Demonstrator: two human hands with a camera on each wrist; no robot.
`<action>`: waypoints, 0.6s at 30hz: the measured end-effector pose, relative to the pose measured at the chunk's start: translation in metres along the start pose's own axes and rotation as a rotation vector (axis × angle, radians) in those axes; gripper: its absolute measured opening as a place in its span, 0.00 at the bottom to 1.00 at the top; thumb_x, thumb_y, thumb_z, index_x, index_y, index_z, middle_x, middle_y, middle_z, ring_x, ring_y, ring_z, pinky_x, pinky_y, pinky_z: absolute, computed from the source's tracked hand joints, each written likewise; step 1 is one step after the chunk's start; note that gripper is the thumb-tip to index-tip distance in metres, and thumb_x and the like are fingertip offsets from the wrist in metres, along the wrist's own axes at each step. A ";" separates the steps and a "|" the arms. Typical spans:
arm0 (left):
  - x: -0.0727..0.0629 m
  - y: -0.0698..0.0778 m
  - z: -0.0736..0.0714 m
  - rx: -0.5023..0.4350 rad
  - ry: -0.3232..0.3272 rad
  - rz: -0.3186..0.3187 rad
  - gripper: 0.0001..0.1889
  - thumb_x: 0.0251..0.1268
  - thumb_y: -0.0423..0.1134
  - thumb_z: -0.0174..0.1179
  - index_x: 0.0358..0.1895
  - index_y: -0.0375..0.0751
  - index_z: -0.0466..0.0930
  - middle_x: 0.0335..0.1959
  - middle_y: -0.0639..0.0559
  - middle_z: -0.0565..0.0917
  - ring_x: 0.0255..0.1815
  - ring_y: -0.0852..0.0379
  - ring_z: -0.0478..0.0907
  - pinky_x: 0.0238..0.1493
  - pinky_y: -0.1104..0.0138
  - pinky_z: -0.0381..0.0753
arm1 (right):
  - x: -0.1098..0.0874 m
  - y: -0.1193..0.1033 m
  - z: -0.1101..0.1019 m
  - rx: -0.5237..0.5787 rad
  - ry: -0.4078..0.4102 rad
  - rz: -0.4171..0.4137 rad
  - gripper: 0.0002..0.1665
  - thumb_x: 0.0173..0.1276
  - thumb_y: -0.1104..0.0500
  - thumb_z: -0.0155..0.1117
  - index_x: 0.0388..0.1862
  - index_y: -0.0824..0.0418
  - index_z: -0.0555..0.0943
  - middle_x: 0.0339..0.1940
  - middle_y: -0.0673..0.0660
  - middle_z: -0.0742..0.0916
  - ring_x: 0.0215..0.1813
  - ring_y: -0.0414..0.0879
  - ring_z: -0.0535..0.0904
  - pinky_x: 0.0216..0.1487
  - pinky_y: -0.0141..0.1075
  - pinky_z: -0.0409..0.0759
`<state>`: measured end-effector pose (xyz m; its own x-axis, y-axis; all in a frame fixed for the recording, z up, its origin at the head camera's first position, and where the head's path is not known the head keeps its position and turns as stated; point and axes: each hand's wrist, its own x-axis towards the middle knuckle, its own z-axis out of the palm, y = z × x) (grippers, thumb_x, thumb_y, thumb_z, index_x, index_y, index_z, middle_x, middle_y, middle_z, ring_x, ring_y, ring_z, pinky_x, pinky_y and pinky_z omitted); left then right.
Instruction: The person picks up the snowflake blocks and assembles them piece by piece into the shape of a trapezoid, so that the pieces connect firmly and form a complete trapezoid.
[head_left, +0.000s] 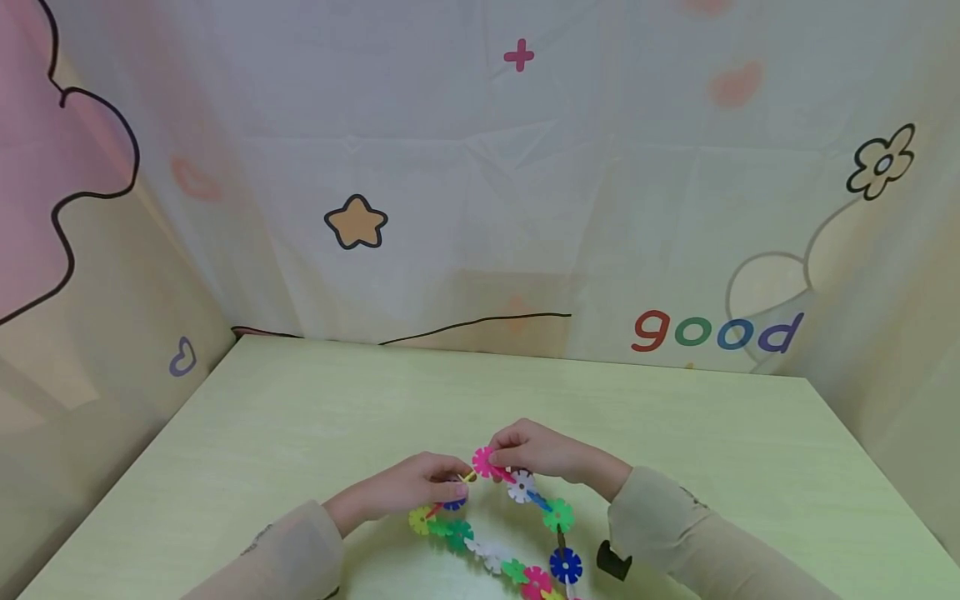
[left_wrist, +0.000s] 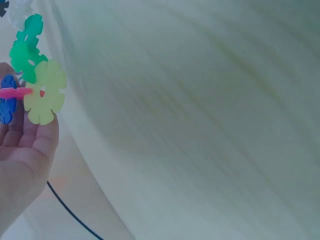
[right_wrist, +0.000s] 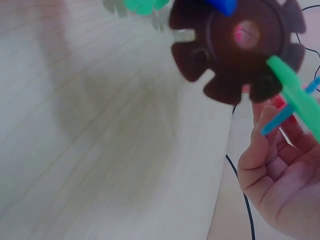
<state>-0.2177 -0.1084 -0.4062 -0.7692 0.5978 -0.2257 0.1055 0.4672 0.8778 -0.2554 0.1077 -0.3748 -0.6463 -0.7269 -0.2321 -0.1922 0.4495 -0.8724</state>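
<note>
A chain of colored plastic snowflake discs, slotted edge to edge, hangs in a loop between my two hands in the head view. My left hand (head_left: pixel 420 487) pinches the chain near a yellow disc (head_left: pixel 468 477) seen edge-on, with a blue disc (head_left: pixel 454 504) just below. My right hand (head_left: pixel 551 454) pinches a pink disc (head_left: pixel 483 462), which meets or nearly meets that yellow disc; whether they are joined I cannot tell. In the left wrist view, a pale yellow disc (left_wrist: pixel 46 92) lies against the fingers. A brown disc (right_wrist: pixel 230 50) fills the top of the right wrist view.
Underneath is a pale wooden table (head_left: pixel 300 400), with a printed curtain (head_left: pixel 420 167) behind it and at both sides. A dark object (head_left: pixel 615 560) shows beside the right sleeve. The chain's lower end runs out of the head view at the bottom.
</note>
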 end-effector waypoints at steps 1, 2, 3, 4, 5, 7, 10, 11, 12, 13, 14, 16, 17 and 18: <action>0.000 0.000 0.000 -0.006 0.000 -0.002 0.18 0.64 0.44 0.49 0.52 0.37 0.73 0.39 0.52 0.79 0.38 0.60 0.72 0.45 0.64 0.74 | 0.000 -0.001 0.000 0.002 -0.001 -0.001 0.12 0.66 0.60 0.50 0.34 0.67 0.78 0.19 0.48 0.76 0.22 0.39 0.68 0.28 0.28 0.68; -0.001 0.001 -0.001 -0.013 -0.003 -0.002 0.18 0.64 0.44 0.49 0.52 0.37 0.72 0.39 0.51 0.79 0.38 0.59 0.73 0.45 0.64 0.74 | -0.001 -0.001 0.000 0.003 0.000 -0.002 0.12 0.66 0.59 0.50 0.34 0.67 0.78 0.19 0.48 0.76 0.22 0.39 0.68 0.29 0.28 0.68; -0.001 0.001 -0.001 -0.017 -0.004 -0.001 0.18 0.64 0.44 0.49 0.52 0.37 0.72 0.39 0.51 0.79 0.38 0.59 0.73 0.46 0.64 0.74 | -0.001 -0.002 0.000 0.006 0.003 -0.001 0.13 0.66 0.59 0.50 0.34 0.67 0.78 0.19 0.48 0.76 0.22 0.39 0.68 0.29 0.28 0.68; -0.001 0.001 -0.001 -0.022 -0.006 0.002 0.18 0.65 0.44 0.49 0.52 0.36 0.72 0.40 0.51 0.79 0.39 0.59 0.73 0.46 0.64 0.74 | -0.002 -0.002 0.000 0.009 0.006 -0.001 0.13 0.66 0.59 0.50 0.34 0.68 0.78 0.18 0.49 0.76 0.22 0.39 0.68 0.29 0.28 0.68; -0.002 0.001 -0.002 -0.027 -0.008 0.004 0.18 0.65 0.44 0.49 0.53 0.36 0.72 0.40 0.50 0.79 0.39 0.59 0.73 0.46 0.63 0.74 | -0.002 -0.003 0.000 0.010 0.008 -0.001 0.13 0.66 0.59 0.51 0.35 0.68 0.78 0.18 0.49 0.76 0.22 0.40 0.68 0.29 0.29 0.68; -0.002 0.001 -0.002 -0.038 -0.011 0.005 0.19 0.64 0.44 0.49 0.53 0.36 0.72 0.41 0.49 0.79 0.39 0.59 0.74 0.47 0.63 0.74 | -0.003 -0.003 0.000 0.015 0.009 -0.002 0.13 0.66 0.59 0.51 0.35 0.68 0.78 0.18 0.49 0.76 0.21 0.40 0.68 0.28 0.29 0.68; -0.002 0.001 -0.003 -0.056 -0.017 0.007 0.20 0.64 0.45 0.49 0.54 0.36 0.71 0.43 0.47 0.79 0.41 0.59 0.74 0.49 0.61 0.74 | -0.003 -0.003 0.000 0.022 0.010 -0.001 0.13 0.66 0.60 0.51 0.34 0.69 0.78 0.17 0.49 0.76 0.21 0.40 0.67 0.27 0.28 0.67; -0.002 0.001 -0.003 -0.061 -0.019 0.003 0.20 0.64 0.45 0.49 0.54 0.36 0.71 0.43 0.47 0.79 0.41 0.59 0.74 0.49 0.61 0.73 | -0.003 -0.003 0.000 0.024 0.011 0.001 0.13 0.66 0.60 0.50 0.33 0.68 0.78 0.17 0.49 0.76 0.21 0.40 0.67 0.27 0.28 0.67; -0.002 0.001 -0.004 -0.065 -0.021 0.000 0.20 0.64 0.46 0.49 0.54 0.36 0.71 0.43 0.47 0.79 0.41 0.59 0.74 0.50 0.61 0.73 | -0.003 -0.002 0.000 0.026 0.010 0.002 0.13 0.66 0.60 0.50 0.33 0.68 0.78 0.17 0.49 0.76 0.20 0.40 0.67 0.26 0.28 0.67; -0.002 0.001 -0.004 -0.067 -0.023 -0.002 0.21 0.64 0.46 0.48 0.54 0.36 0.71 0.44 0.46 0.79 0.41 0.59 0.74 0.50 0.61 0.73 | -0.003 -0.002 0.000 0.027 0.011 0.004 0.13 0.66 0.60 0.50 0.33 0.68 0.78 0.17 0.49 0.76 0.20 0.40 0.67 0.27 0.28 0.67; -0.002 0.001 -0.004 -0.070 -0.024 -0.004 0.21 0.65 0.46 0.48 0.54 0.36 0.71 0.44 0.46 0.79 0.41 0.58 0.74 0.50 0.60 0.73 | -0.002 -0.002 0.000 0.028 0.010 0.006 0.12 0.66 0.60 0.50 0.32 0.67 0.78 0.18 0.49 0.76 0.21 0.40 0.67 0.27 0.28 0.67; -0.002 0.002 -0.005 -0.070 -0.027 -0.009 0.20 0.65 0.45 0.48 0.54 0.36 0.71 0.44 0.46 0.79 0.41 0.58 0.74 0.50 0.60 0.73 | -0.002 -0.001 0.000 0.031 0.012 0.008 0.12 0.66 0.60 0.50 0.32 0.67 0.78 0.18 0.49 0.77 0.21 0.40 0.68 0.27 0.28 0.68; -0.002 0.002 -0.005 -0.071 -0.027 -0.010 0.20 0.65 0.45 0.48 0.54 0.35 0.71 0.44 0.46 0.79 0.41 0.58 0.74 0.50 0.60 0.73 | -0.002 -0.001 0.000 0.031 0.010 0.006 0.12 0.66 0.60 0.50 0.32 0.67 0.78 0.18 0.49 0.77 0.21 0.41 0.68 0.28 0.29 0.68; -0.002 0.002 -0.005 -0.070 -0.028 -0.009 0.20 0.65 0.45 0.48 0.54 0.35 0.71 0.44 0.45 0.79 0.41 0.58 0.74 0.50 0.60 0.73 | -0.001 0.000 0.000 0.033 0.009 0.005 0.12 0.66 0.60 0.49 0.32 0.67 0.78 0.19 0.49 0.77 0.22 0.41 0.68 0.28 0.29 0.68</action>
<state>-0.2196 -0.1118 -0.4019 -0.7521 0.6118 -0.2449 0.0533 0.4269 0.9027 -0.2543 0.1084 -0.3744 -0.6537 -0.7202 -0.2325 -0.1649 0.4354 -0.8850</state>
